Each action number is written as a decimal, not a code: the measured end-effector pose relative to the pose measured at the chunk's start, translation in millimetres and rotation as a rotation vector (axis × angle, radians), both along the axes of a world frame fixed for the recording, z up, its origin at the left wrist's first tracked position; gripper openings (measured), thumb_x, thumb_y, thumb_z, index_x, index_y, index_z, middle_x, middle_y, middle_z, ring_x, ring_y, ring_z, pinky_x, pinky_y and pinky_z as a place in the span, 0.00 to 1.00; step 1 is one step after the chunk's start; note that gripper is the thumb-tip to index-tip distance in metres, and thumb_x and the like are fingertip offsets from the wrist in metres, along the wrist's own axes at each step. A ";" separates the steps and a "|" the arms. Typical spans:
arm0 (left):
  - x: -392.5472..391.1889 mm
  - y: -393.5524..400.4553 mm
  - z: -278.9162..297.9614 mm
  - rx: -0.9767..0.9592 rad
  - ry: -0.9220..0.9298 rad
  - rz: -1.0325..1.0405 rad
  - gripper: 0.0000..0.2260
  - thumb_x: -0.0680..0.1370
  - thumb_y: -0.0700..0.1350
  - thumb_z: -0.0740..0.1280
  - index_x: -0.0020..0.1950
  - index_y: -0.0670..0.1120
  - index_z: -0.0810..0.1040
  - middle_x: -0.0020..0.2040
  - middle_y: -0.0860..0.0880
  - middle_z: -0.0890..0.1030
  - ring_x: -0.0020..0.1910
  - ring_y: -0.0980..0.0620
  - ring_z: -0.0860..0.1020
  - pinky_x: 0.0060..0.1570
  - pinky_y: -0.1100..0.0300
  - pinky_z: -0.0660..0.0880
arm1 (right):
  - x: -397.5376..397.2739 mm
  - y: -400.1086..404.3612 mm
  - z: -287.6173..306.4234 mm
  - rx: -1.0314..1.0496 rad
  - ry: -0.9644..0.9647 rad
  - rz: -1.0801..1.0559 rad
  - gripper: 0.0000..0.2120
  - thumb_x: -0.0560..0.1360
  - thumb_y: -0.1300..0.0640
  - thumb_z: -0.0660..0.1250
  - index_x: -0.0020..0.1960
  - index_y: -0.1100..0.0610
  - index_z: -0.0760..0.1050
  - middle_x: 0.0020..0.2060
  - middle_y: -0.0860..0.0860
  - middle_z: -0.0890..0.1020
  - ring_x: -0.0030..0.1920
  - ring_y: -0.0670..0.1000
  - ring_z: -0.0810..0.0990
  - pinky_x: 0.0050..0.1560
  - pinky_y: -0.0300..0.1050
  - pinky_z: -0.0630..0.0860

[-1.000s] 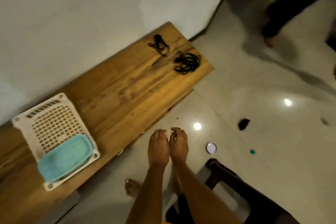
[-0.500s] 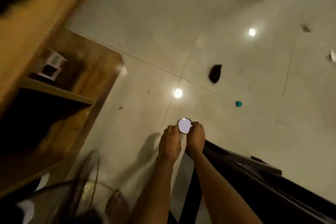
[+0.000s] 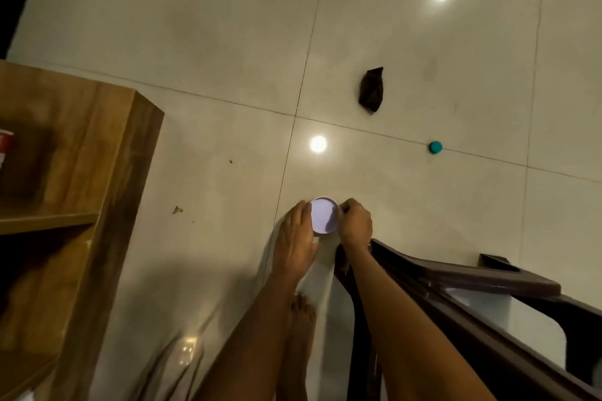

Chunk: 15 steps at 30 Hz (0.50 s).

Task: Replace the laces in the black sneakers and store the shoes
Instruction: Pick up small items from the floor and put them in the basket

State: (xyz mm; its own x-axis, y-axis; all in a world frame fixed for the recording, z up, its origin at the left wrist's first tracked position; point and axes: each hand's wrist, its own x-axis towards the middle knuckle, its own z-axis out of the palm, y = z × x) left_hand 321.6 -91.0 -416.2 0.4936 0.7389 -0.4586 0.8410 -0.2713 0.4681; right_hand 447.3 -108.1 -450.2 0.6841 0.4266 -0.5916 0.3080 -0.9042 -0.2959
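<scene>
Pale floor tiles point(image 3: 202, 42) below: my left hand point(image 3: 294, 242) lies flat, fingers released, beside the white disc point(image 3: 324, 215); my right hand point(image 3: 355, 224) has fingers curled at its rim.

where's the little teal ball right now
In the head view, the teal ball lies on the floor tiles right of centre, on a grout line, below-right of the black crumpled thing.

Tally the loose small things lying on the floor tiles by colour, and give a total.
White: 1, the round disc between the left hand and right hand.
Black: 1, the crumpled black lump.
Teal: 1, the small ball.
Total: 3
</scene>
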 end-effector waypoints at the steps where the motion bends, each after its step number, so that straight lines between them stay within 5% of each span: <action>1: 5.0 2.6 6.7 0.042 0.030 -0.011 0.40 0.67 0.45 0.76 0.73 0.38 0.61 0.72 0.40 0.66 0.70 0.42 0.68 0.68 0.53 0.65 | -1.7 2.2 10.0 -0.005 -0.005 0.020 0.07 0.77 0.57 0.62 0.47 0.60 0.77 0.43 0.55 0.81 0.44 0.56 0.79 0.40 0.43 0.70; 6: 50.8 43.8 68.4 0.096 0.102 -0.134 0.48 0.52 0.55 0.82 0.68 0.41 0.69 0.62 0.42 0.77 0.59 0.45 0.78 0.54 0.53 0.78 | 13.9 39.9 75.7 0.123 -0.045 0.014 0.08 0.73 0.53 0.64 0.41 0.56 0.78 0.38 0.51 0.81 0.41 0.52 0.79 0.36 0.40 0.67; 10: 93.7 101.8 91.3 0.201 0.074 -0.111 0.31 0.71 0.51 0.72 0.71 0.45 0.66 0.70 0.44 0.68 0.68 0.47 0.68 0.63 0.56 0.70 | 53.4 91.2 92.2 0.268 -0.076 0.029 0.10 0.71 0.49 0.67 0.38 0.56 0.79 0.34 0.49 0.81 0.38 0.50 0.79 0.35 0.42 0.73; 15: 133.2 167.1 63.4 0.131 0.015 -0.051 0.34 0.75 0.55 0.66 0.75 0.45 0.55 0.75 0.44 0.59 0.72 0.47 0.60 0.66 0.56 0.65 | 97.1 133.4 65.2 0.291 -0.117 0.117 0.07 0.68 0.54 0.67 0.39 0.58 0.80 0.35 0.52 0.82 0.39 0.53 0.77 0.40 0.48 0.76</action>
State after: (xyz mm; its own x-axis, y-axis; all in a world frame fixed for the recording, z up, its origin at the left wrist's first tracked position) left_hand 454.8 76.1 -352.7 0.5257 0.7671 -0.3677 0.8314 -0.3718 0.4131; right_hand 544.4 25.3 -385.0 0.6761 0.6463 -0.3538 0.4521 -0.7431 -0.4934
